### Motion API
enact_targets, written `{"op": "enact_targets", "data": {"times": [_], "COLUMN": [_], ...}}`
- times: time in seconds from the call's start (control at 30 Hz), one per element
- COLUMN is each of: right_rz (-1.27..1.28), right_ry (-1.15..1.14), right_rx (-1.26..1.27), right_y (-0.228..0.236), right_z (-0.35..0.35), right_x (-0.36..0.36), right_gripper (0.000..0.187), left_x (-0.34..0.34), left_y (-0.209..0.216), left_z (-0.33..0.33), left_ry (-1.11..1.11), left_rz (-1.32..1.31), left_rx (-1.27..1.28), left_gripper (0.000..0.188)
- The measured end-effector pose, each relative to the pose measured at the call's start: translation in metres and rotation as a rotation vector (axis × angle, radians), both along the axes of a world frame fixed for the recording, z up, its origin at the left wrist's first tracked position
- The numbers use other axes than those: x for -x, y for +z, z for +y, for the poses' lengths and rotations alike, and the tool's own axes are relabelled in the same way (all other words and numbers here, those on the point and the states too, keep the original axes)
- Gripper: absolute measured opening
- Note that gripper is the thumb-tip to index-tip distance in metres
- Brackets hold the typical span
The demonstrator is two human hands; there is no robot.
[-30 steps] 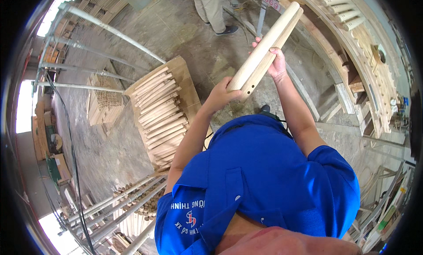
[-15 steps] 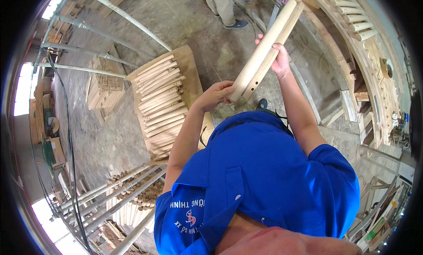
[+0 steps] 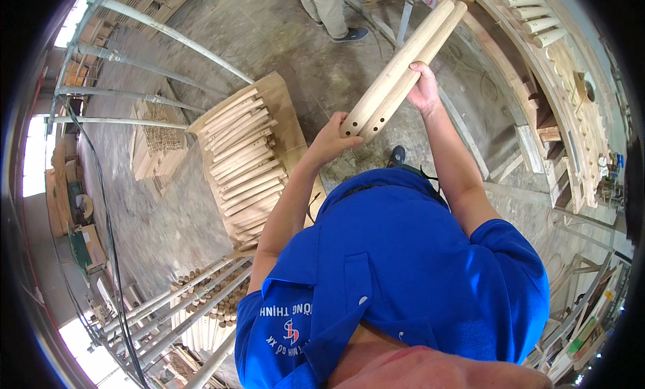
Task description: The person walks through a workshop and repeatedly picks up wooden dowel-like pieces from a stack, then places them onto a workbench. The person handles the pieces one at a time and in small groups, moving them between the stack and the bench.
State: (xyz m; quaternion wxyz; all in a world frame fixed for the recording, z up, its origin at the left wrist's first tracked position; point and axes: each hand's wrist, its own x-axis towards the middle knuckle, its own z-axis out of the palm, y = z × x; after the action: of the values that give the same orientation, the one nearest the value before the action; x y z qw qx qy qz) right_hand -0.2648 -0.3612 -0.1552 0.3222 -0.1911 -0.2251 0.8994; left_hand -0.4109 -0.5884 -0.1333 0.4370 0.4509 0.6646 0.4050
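Two pale wooden legs [image 3: 402, 73], long and rounded, lie side by side in my hands, slanting up to the right. Each shows a pair of dark drilled holes near its lower end. My left hand [image 3: 334, 140] is closed round that lower end, thumb along the near side. Farther up, my right hand [image 3: 423, 87] grips the pair from the right, its thumb on top and its other fingers hidden beneath. Left of my left hand, a row of similar wooden pieces [image 3: 245, 160] is stacked on a brown cardboard sheet [image 3: 285, 100].
Metal rails [image 3: 171, 29] stand at the left, with more rails at lower left beside a stack of round-ended wood [image 3: 208, 301]. A bundle of wood [image 3: 158, 134] sits on the floor farther left. A curved wooden bench [image 3: 517, 66] runs along the right. Another person's legs [image 3: 329, 9] show at the top.
The two legs have turned, so both pairs of holes now show. My left hand has shifted slightly left and wraps their lower end; the legs' far end has moved slightly nearer.
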Motion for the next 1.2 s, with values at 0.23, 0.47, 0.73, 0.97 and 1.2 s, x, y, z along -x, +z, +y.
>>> {"op": "enact_targets", "data": {"times": [0.23,0.47,0.73,0.97,1.2], "right_rz": [0.063,-0.176,-0.042,-0.234,-0.195], "right_ry": [-0.007,-0.139,-0.300,-0.140,-0.062], "right_rx": [-0.027,-0.133,0.027,-0.054,-0.066], "right_y": [-0.001,0.008,-0.005,0.004,0.012], "right_z": [0.009,0.011,0.017,-0.007,-0.016], "right_x": [-0.012,0.009,0.009,0.024,0.046], "right_gripper": [0.048,0.044,0.033,0.051,0.055], "left_x": [-0.008,-0.006,-0.003,0.008,0.002], "left_y": [0.023,0.007,-0.011,-0.014,-0.019], "left_z": [0.014,0.014,-0.004,-0.010,-0.010], "left_ry": [0.007,0.170,0.343,0.272,0.071], "left_rz": [-0.311,-0.318,-0.548,-0.881,-1.391], "left_rx": [0.155,-0.003,-0.095,-0.022,-0.047], "left_gripper": [0.042,0.032,0.030,0.039,0.055]}}
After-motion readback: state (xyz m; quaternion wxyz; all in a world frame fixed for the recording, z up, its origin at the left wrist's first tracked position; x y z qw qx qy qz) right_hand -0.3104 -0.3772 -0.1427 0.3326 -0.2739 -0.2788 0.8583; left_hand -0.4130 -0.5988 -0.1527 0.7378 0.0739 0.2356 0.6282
